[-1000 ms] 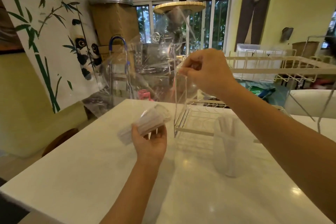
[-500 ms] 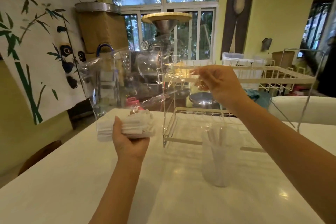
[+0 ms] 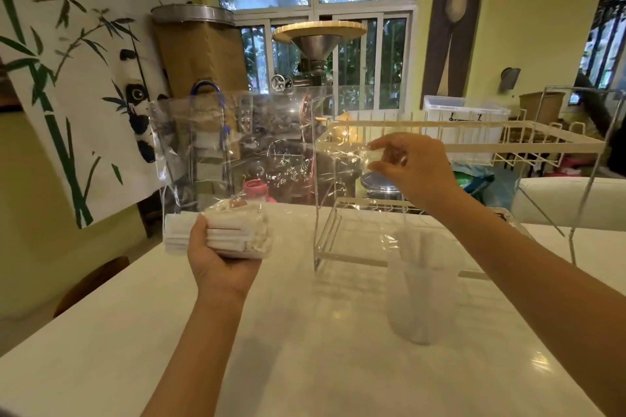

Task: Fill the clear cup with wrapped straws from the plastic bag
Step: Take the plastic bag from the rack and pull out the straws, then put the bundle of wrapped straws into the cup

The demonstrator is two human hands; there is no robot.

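A big clear plastic bag is stretched out in the air above the white table. My left hand grips a bundle of white wrapped straws through the bag's lower left part. My right hand pinches the bag's upper right edge between thumb and fingers. The clear cup stands on the table below my right forearm, with a few wrapped straws upright in it; it looks blurred.
A white wire rack stands on the table behind the cup, reaching to the right. A white chair back sits beyond the table at right. Machines and a brown drum stand by the windows behind.
The bag has been pulled wider and flatter between my hands. My left hand with the straw bundle moved left and turned level; my right hand dropped slightly and moved right.
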